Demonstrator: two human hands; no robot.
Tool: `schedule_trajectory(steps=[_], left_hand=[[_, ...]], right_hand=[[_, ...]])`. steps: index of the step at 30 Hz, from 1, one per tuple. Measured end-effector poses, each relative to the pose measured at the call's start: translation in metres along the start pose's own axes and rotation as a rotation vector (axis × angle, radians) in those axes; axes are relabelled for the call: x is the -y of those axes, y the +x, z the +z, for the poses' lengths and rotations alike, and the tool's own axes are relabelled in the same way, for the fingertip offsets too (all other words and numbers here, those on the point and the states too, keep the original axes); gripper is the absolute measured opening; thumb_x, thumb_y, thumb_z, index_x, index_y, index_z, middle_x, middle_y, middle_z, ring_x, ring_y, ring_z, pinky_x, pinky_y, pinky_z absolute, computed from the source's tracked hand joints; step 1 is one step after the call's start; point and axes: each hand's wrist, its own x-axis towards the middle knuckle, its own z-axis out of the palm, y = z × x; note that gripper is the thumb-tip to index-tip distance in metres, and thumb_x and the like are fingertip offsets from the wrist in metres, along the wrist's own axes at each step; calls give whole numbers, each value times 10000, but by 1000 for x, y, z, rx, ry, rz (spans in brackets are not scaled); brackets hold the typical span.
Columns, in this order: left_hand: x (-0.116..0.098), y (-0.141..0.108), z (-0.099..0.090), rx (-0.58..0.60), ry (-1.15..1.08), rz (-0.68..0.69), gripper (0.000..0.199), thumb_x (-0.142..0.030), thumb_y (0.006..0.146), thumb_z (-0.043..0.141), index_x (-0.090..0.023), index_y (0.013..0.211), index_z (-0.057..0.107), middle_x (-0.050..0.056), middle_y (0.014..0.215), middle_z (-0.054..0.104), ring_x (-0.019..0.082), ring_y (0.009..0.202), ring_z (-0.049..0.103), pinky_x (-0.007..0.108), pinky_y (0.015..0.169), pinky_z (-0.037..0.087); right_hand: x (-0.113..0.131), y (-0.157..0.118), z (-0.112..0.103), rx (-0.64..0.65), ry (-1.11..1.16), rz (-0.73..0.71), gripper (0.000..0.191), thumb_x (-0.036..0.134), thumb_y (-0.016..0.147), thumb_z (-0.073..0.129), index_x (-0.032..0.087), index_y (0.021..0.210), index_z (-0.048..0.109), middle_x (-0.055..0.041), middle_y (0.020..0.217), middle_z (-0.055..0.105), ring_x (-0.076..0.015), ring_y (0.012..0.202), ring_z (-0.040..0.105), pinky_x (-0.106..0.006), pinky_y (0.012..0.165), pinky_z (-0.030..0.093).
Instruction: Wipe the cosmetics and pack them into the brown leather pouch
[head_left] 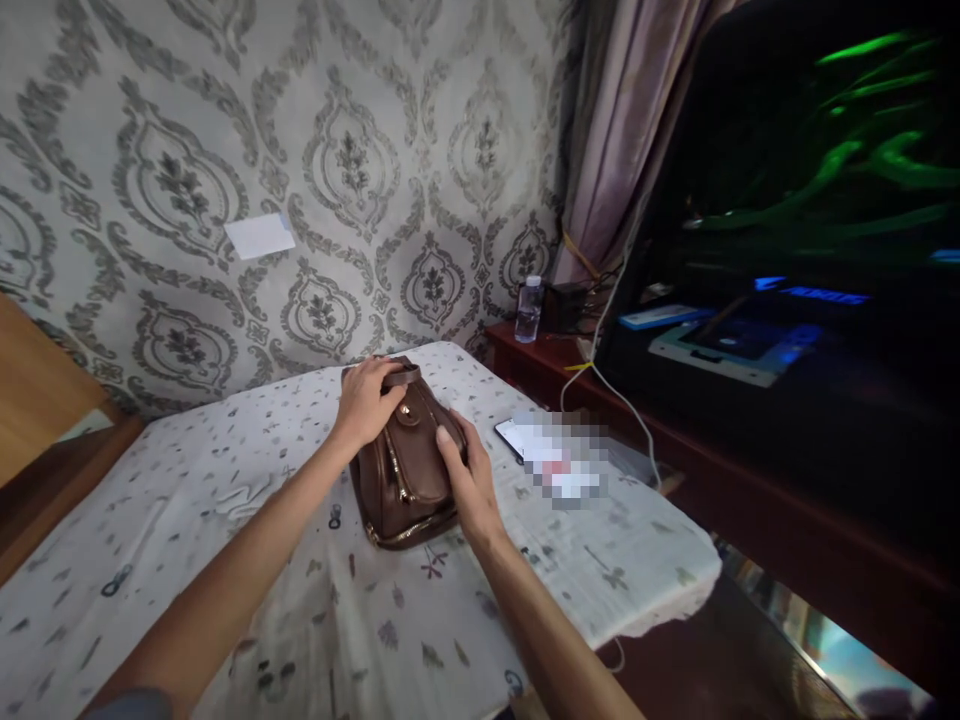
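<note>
A small brown leather bag [424, 455] lies on the patterned bedsheet, its top end pointing to the wall. It has gold-coloured zips and a short top handle [402, 376]. My left hand [367, 398] grips the bag's top beside the handle, with the fingers bent over the far edge and partly hidden. On the right side, my right hand [471, 478] holds the bag with its thumb on the front; the other fingers are mostly out of sight behind the edge.
A lit phone [517, 440], partly blurred out, lies right of the bag. Beyond it, a clear plastic bottle [529, 312] stands on a reddish-brown desk [525, 352]. A white cable [619, 392] hangs by the dark computer case [810, 300]. A wooden bed board [45, 450] borders the left.
</note>
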Motion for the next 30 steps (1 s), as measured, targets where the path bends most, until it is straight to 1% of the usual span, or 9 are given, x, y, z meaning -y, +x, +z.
schedule_trajectory(steps=[4,7,9,12,14,18,22,27,30], left_hand=[[-6,1,5,-50,53,-4,356,-231,855,578,-211,1185,712,86,1356,661,316,1358,507,499,1174,340],[-2,1,1,-18,-3,11,354,-229,856,570,-229,1181,712,70,1362,659,298,1361,510,491,1178,342],[2,-1,-3,21,-58,-5,357,-260,863,571,-221,1188,711,76,1394,636,300,1398,472,493,1197,319],[4,-7,-7,47,-131,-63,392,-316,866,583,-221,1230,692,79,1466,575,312,1467,381,509,1221,278],[1,-13,-6,20,-133,-73,434,-318,860,589,-215,1274,665,88,1495,545,318,1477,364,516,1224,274],[-10,-23,-1,-83,-53,-28,452,-263,870,545,-160,1300,635,130,1438,588,325,1421,437,510,1203,317],[-21,-25,3,-165,26,-3,410,-208,882,495,-125,1254,644,152,1312,660,325,1324,524,499,1161,373],[-25,-25,3,-169,55,2,358,-183,881,493,-139,1193,663,141,1236,689,317,1261,565,490,1133,400],[-23,-25,1,-159,44,-3,339,-191,881,505,-161,1173,673,116,1233,697,317,1293,542,479,1145,388]], right_hand=[[-2,-1,2,-15,38,-35,706,649,798,643,188,1329,579,-115,1385,627,-302,1322,538,-464,1145,395],[-3,-1,2,-21,26,-44,726,632,764,692,193,1331,580,-107,1378,632,-304,1317,541,-461,1127,416],[-5,1,0,-22,17,-49,710,628,760,703,204,1319,594,-100,1374,637,-302,1310,546,-465,1129,413],[-8,6,-3,11,43,-56,646,631,806,655,197,1283,622,-108,1340,659,-295,1260,587,-467,1100,443],[-8,9,-6,33,32,-78,621,632,838,612,187,1271,634,-117,1310,678,-294,1229,610,-459,1075,465],[-5,9,-9,-10,-137,-159,631,613,915,503,184,1371,580,-132,1315,678,-305,1253,602,-467,1081,449],[-4,9,-10,-16,-219,-172,612,586,965,423,177,1403,546,-141,1303,682,-312,1238,615,-474,1050,468],[-7,7,-10,25,-216,-232,542,550,988,397,186,1354,564,-131,1364,641,-280,1293,572,-464,1104,432],[-6,-6,-3,-28,-259,-285,577,548,1005,345,172,1417,492,-157,1454,553,-274,1373,493,-502,1162,366]])
